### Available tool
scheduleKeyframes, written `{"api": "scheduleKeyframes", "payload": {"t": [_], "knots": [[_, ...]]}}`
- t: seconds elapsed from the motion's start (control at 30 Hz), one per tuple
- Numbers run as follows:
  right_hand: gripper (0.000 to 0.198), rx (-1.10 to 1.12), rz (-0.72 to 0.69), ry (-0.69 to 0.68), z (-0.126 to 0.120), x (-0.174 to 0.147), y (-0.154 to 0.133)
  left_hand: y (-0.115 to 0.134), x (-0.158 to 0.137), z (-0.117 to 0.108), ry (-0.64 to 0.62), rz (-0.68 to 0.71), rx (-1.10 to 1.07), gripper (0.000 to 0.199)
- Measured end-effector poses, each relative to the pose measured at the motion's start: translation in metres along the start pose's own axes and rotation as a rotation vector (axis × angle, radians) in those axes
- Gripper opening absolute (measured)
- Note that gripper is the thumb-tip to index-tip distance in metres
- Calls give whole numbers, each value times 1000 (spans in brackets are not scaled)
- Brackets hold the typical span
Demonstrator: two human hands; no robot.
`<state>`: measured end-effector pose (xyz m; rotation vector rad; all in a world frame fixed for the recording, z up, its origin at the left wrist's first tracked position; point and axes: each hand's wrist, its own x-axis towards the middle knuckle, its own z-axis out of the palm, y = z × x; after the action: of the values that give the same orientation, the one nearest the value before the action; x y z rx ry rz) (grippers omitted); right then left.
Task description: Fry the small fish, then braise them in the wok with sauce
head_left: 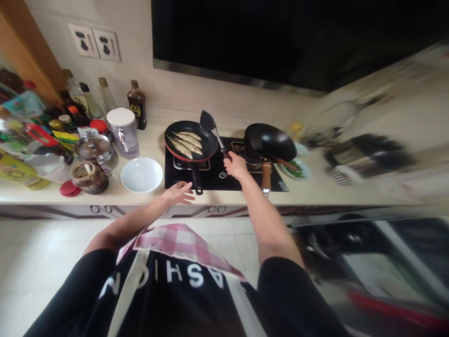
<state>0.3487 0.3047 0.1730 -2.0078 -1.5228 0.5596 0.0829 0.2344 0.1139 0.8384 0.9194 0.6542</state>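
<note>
Several small fish (187,142) lie side by side in a dark frying pan (210,150) with a red outside, set on the left burner of the black gas stove (222,182). Its black handle (197,178) points toward me. My left hand (179,192) is just left of the handle's end, fingers stretched apart, holding nothing. With my right hand (235,164) I grip a spatula (214,128) by its dark handle. The spatula's black blade is raised over the pan's right rim, apart from the fish as far as I can see.
A white plate (141,175) stands left of the stove, near a lidded pitcher (124,133), an open brown jar (90,178) and several bottles. A black wok (270,142) with a wooden handle sits tilted over the right burner. Beyond it is a plate of chopped greens (296,169).
</note>
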Motion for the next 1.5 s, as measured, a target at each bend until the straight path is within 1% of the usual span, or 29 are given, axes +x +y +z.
{"api": "scheduleKeyframes", "payload": {"t": [0.1, 0.17, 0.23, 0.27, 0.33, 0.4, 0.57, 0.7, 0.83, 0.97, 1.17, 1.3, 1.4, 1.5], "knots": [[27, 240, 144, -26, -12, 0, 3, -3, 22, 23, -49, -37, -255, 44], [23, 341, 181, -56, -17, -2, 3, -5, 31, 35, -47, -23, -388, 34], [9, 395, 179, -104, -23, -4, 3, -6, 35, 43, -31, -19, -477, 26], [4, 410, 171, -134, -26, -5, 4, -5, 36, 45, -15, -24, -494, 23], [14, 422, 164, -185, -31, -5, 7, -3, 35, 46, 5, -41, -485, 17], [18, 438, 176, -216, -36, -3, 11, -1, 32, 46, 15, -49, -454, 14], [16, 621, 292, -303, -37, 10, 21, 3, 27, 43, 6, -32, -392, 12], [13, 707, 352, -303, -33, 17, 19, 3, 26, 43, -6, -24, -393, 11], [11, 722, 330, -305, -35, 14, 18, 3, 24, 44, -4, -21, -401, 11], [8, 725, 235, -311, -41, 10, 20, 5, 22, 46, 27, -11, -383, 14], [6, 616, 144, -347, -47, 2, 20, 7, 21, 48, 35, -22, -395, 19], [2, 512, 78, -286, -46, -4, 16, 8, 20, 49, 43, -23, -402, 18], [5, 446, 39, -222, -47, -6, 13, 8, 18, 50, 50, -29, -399, 17], [7, 431, 28, -217, -49, -7, 11, 8, 18, 51, 66, -25, -393, 15]]}}
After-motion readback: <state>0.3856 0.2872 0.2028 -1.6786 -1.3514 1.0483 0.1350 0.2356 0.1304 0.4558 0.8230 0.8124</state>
